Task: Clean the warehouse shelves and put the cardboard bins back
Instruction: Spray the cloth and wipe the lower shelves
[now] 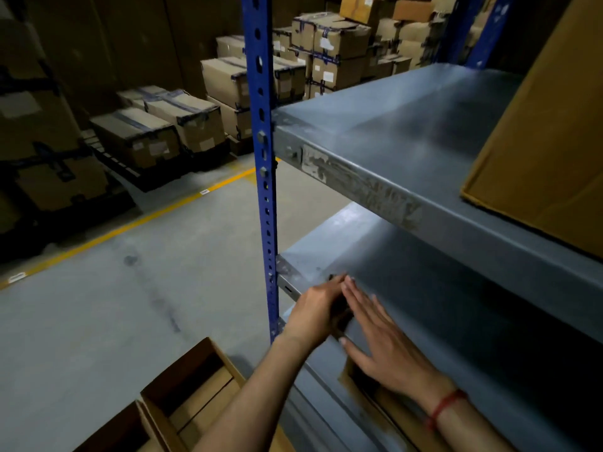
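Note:
My left hand (311, 309) is at the front left corner of the grey lower shelf (424, 288), with its fingers curled round a small dark object (343, 316) that I cannot make out. Right beside it, my right hand (385, 344) lies flat on the shelf surface with straight fingers, touching the dark object's right side. One cardboard bin (541, 135) stands on the grey upper shelf (391, 125) at the right. Two open cardboard bins (192, 396) sit on the floor below my left forearm.
A blue perforated upright (262, 158) holds the shelves at their left end. Another piece of cardboard (385, 399) shows on a level below my right wrist. Stacked, taped cartons (182, 122) stand on pallets beyond a yellow floor line (137, 223).

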The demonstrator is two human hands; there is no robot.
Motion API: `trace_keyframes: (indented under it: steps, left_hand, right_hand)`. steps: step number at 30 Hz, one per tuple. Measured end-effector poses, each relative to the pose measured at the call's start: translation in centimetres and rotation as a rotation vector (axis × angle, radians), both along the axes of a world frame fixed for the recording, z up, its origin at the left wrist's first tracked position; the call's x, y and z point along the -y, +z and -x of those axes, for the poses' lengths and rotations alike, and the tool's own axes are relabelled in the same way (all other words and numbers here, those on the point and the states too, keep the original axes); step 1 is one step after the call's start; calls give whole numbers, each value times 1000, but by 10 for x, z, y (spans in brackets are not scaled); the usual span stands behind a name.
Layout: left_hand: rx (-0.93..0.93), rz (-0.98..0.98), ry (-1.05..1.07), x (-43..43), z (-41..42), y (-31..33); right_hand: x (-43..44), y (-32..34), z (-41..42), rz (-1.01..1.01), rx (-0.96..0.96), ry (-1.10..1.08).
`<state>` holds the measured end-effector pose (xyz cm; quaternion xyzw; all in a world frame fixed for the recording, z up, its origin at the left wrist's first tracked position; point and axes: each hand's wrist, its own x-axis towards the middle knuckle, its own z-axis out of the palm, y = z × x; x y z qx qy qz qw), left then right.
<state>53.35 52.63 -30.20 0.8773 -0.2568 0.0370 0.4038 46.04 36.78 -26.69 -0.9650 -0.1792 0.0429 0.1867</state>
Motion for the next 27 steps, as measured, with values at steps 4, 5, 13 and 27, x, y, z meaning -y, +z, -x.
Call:
trace_keyframes:
  steps: [4, 5, 13, 27]
  left_hand:
    - [-109, 290, 72, -15, -8, -3]
    - [-67, 297, 145, -19, -5, -9]
    - [176, 138, 403, -35, 20, -35]
    - [19, 228, 684, -46, 24, -5]
  right_hand:
    - [-11, -8, -30, -8, 45, 47]
    - [-10, -12, -36, 17, 63, 61]
    - [-32, -22, -60, -165, 62, -75]
    - [-69, -22, -154, -131, 28, 145]
